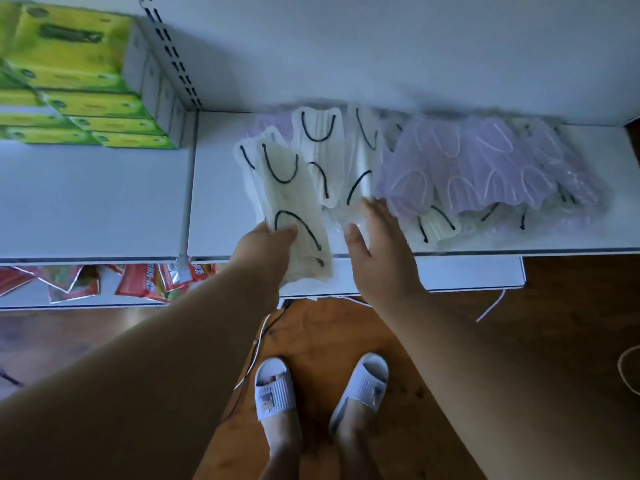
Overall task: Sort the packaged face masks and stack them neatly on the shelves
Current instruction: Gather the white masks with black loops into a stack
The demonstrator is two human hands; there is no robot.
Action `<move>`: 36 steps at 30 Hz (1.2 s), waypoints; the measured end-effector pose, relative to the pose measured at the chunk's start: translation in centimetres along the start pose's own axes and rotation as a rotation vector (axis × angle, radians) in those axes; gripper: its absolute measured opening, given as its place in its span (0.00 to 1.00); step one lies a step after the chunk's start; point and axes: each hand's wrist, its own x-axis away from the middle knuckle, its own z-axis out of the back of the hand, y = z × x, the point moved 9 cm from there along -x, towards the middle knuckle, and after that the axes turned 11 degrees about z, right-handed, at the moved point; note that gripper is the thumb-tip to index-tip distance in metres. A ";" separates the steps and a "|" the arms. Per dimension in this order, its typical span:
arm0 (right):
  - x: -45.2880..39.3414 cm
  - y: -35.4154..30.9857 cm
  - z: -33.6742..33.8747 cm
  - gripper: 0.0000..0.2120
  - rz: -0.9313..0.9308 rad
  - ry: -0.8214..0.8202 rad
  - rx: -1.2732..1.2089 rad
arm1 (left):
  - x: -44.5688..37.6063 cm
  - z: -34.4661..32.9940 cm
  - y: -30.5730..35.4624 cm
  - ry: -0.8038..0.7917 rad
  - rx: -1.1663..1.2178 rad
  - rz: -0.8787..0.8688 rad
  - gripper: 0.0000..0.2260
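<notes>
Pinching a cream mask packet point(294, 206), left hand point(266, 251); right hand point(377, 251) spread, seemingly touching packets.

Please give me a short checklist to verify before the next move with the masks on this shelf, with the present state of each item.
1. Left hand grips a cream mask pack: ok.
2. That pack lies fully on the shelf: not ok, it overhangs the front edge.
3. Right hand is free: ok, open, flat on the cream packs.
4. Colours are separated: not ok, cream packs lie under the purple packs.
5. Stacks are neat: not ok, packs are fanned and overlapping.
6. Number of packs: cannot tell.
</notes>
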 end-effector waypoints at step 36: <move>-2.1 -5.1 -7.2 0.09 0.099 -0.313 -0.183 | -1.7 6.7 0.4 0.207 -0.040 -0.029 0.12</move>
